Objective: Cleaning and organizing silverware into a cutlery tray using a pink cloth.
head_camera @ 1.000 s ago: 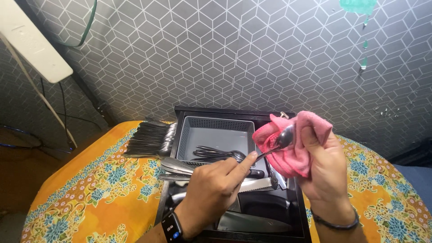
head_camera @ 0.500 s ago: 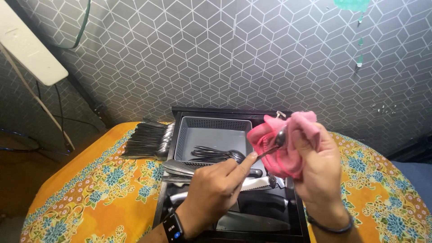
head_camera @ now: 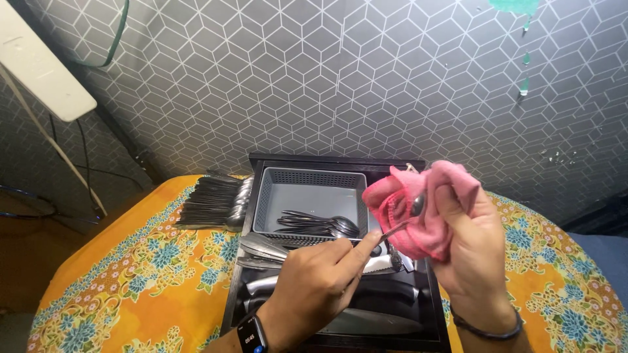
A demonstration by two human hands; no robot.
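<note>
Two hands at work above a black tray (head_camera: 433,307) on a tabletop (head_camera: 131,274) under an orange floral cloth. Left hand (head_camera: 314,291), smartwatch at the wrist, back turned up, grip pinched narrow on the handle end of a spoon (head_camera: 400,221), forefinger laid along the shaft (likely for steadying against twist). Right hand (head_camera: 472,252), dark band at the wrist, palm turned inward, grip closed on a bunched pink cloth (head_camera: 422,209) with the spoon's bowl seated in its folds; thumb pressed near the bowl, apparently for rubbing contact. Spoon thus held in the air, bridging both hands, slanting up to the right, just above the tray's right side. Grey perforated basket (head_camera: 307,189) set in the far part of the tray, with several forks and spoons (head_camera: 317,224) lying inside, presumably kept apart from the rest. Larger knives and servers (head_camera: 261,248) lying across the tray, nearer than the basket. Dark bundle of cutlery (head_camera: 212,202) resting on the cloth, just left of the tray.
</note>
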